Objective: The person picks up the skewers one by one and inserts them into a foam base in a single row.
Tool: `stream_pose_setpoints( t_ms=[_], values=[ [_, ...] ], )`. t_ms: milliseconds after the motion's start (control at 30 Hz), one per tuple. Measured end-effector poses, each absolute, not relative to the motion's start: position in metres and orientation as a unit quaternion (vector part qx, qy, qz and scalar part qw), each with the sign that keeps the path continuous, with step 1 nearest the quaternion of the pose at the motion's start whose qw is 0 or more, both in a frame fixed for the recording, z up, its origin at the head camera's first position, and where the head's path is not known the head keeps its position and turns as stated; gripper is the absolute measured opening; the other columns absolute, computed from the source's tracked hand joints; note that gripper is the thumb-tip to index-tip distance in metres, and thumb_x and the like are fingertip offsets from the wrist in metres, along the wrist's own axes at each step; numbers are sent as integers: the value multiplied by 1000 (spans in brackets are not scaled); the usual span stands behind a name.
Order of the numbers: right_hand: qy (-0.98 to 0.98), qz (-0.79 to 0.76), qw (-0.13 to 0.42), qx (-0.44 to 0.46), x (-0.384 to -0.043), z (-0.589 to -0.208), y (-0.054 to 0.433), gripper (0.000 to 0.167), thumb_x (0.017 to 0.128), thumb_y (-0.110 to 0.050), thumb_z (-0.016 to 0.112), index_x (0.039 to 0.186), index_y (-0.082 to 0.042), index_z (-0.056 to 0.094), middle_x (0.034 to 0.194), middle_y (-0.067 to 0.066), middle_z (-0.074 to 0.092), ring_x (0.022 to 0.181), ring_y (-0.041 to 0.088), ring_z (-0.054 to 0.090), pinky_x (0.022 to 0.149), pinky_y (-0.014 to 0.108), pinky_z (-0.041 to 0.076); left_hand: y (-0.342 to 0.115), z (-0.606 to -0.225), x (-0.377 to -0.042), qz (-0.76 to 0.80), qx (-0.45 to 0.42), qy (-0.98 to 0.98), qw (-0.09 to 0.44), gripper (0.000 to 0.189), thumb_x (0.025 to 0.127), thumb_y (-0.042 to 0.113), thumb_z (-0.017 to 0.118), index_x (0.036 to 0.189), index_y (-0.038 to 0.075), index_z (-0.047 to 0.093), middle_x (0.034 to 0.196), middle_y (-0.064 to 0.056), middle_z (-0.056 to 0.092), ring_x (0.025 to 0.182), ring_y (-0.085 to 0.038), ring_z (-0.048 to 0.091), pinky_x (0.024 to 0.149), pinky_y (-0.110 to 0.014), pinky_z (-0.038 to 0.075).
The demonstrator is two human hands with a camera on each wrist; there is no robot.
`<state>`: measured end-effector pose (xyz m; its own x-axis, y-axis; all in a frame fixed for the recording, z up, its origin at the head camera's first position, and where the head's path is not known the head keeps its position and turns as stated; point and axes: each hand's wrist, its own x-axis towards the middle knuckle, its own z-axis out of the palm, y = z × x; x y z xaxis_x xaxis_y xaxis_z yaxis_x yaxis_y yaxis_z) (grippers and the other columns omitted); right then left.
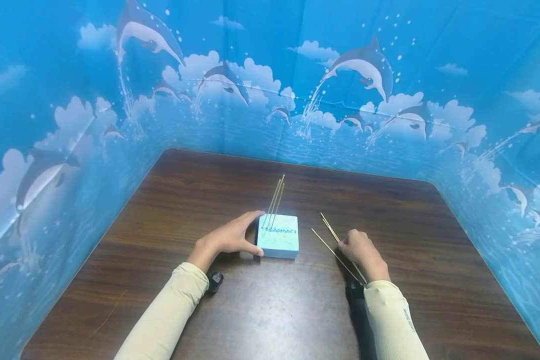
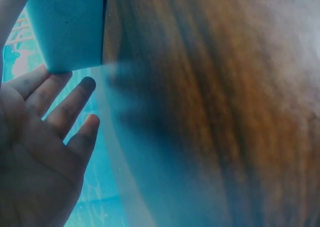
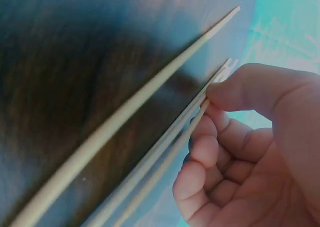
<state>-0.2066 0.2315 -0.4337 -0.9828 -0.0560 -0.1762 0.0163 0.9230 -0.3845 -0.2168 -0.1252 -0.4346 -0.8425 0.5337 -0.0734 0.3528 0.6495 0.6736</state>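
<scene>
A pale blue foam block (image 1: 281, 242) sits on the table with several small holes across its top. Three thin wooden sticks (image 1: 276, 200) stand in its back-left part, leaning slightly right. My left hand (image 1: 229, 235) grips the block's left side, thumb at the front corner and forefinger at the back one. In the left wrist view, its other fingers (image 2: 70, 107) spread below the block (image 2: 70, 32). To the block's right, my right hand (image 1: 362, 250) pinches a thin wooden stick (image 3: 166, 162) between thumb and forefinger. Other sticks lie beside it, one apart (image 1: 335, 255) to the left.
The brown wood-grain table (image 1: 274, 310) has rounded far corners. A blue cloth printed with dolphins (image 1: 360, 70) hangs around its back and sides. Black devices sit at both wrists, one below the left (image 1: 215, 281). A faint thin line (image 1: 110, 314) shows at the table's left.
</scene>
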Motion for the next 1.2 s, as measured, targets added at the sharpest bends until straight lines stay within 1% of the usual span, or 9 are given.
stream_pose_setpoints(
  t_ms=[67,167,267,367,500,600,867,1100,1200],
  values=[
    [978,-194,77,-18,-207,-433,231,37,86,-12,55,54,-18,37,51,-6,29,49,12,29,48,28,29,-125,-435,-217,337,247,898,135,113,72,48,86,158,13,22,163,-11,24,148,-31,26,119,-52,26],
    [974,-220,34,-32,-207,-427,229,26,87,-9,52,62,-13,44,56,-3,38,52,13,35,50,28,33,-126,-435,-217,335,246,899,138,113,72,48,85,159,14,21,163,-10,23,148,-29,25,120,-51,26],
    [961,-271,-26,-43,-208,-415,219,14,92,-11,50,80,-6,55,68,3,51,60,16,44,55,29,39,-127,-435,-218,339,249,898,133,112,72,47,85,158,14,22,163,-11,23,148,-31,26,119,-53,26],
    [941,-323,-86,-58,-207,-397,202,14,96,-15,52,96,-3,60,81,8,61,68,19,53,60,30,44,-127,-436,-219,339,249,898,129,112,72,47,86,158,13,22,163,-12,23,148,-32,26,119,-53,26],
    [909,-376,-150,-97,-205,-375,177,10,96,-13,57,99,-4,61,85,8,65,71,19,57,60,25,47,-126,-435,-219,337,251,898,131,113,72,48,85,158,13,22,163,-12,23,148,-31,25,119,-52,25],
    [885,-404,-185,-139,-206,-365,158,6,94,-9,60,96,-3,62,82,7,65,71,17,57,61,22,45,-126,-435,-219,338,252,897,132,113,72,48,85,158,13,22,163,-12,23,148,-31,25,120,-52,25],
    [860,-416,-202,-214,-211,-371,120,5,94,-7,62,93,-3,64,78,5,66,70,14,58,64,26,51,-126,-436,-219,336,250,898,132,113,72,48,86,158,13,23,163,-11,24,148,-30,26,120,-51,26],
    [871,-410,-175,-206,-211,-382,105,4,94,-7,62,92,-4,63,80,4,66,72,14,60,67,29,54,-125,-435,-220,342,249,896,133,112,72,47,86,158,12,23,162,-12,25,148,-31,26,120,-51,26],
    [874,-406,-174,-204,-211,-386,101,5,95,-8,62,92,-4,63,80,4,66,71,13,59,65,28,53,-126,-435,-220,344,249,895,133,112,72,46,86,158,12,23,162,-13,25,148,-31,25,120,-51,26]
  ],
)
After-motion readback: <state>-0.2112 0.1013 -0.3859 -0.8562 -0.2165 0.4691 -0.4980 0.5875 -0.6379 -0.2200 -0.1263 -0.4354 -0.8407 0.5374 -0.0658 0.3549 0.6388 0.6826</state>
